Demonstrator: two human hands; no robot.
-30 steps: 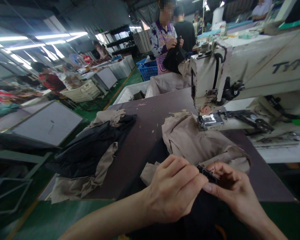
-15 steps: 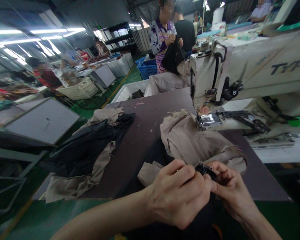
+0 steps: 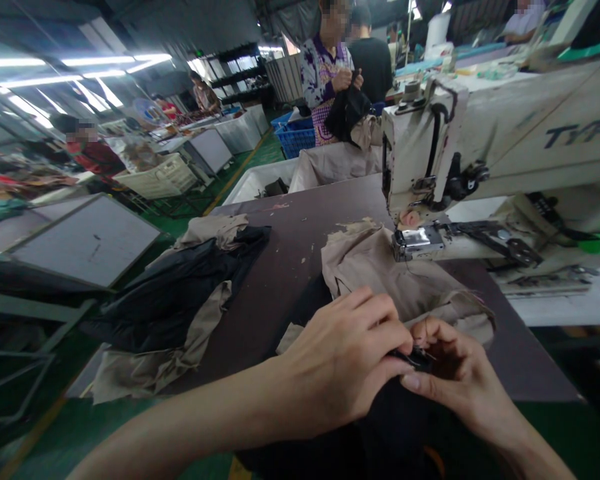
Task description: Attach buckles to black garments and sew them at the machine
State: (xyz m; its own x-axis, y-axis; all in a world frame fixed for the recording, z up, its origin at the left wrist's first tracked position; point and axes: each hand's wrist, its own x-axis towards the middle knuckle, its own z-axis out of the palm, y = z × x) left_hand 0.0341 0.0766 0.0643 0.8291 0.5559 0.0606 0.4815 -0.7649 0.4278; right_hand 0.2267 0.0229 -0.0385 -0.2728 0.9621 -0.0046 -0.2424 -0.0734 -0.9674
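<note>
My left hand (image 3: 337, 360) and my right hand (image 3: 455, 377) meet at the near edge of the dark brown table (image 3: 290, 267). Both pinch a small black piece of fabric (image 3: 416, 357) between fingertips and thumbs. Black cloth hangs below my hands toward my lap. Just beyond them lies a crumpled beige fabric piece (image 3: 380, 270), its far end under the arm of the cream sewing machine (image 3: 495, 153).
A heap of black and beige fabric (image 3: 180, 300) lies on the table's left side. A person in a patterned top (image 3: 327, 73) stands behind the table holding dark cloth. White bins (image 3: 260, 183), a blue crate (image 3: 295, 137) and other workbenches stand at left.
My left hand has slid forward and over the pinch point, covering more of the black piece; my right hand has dropped slightly. The view has hardly shifted.
</note>
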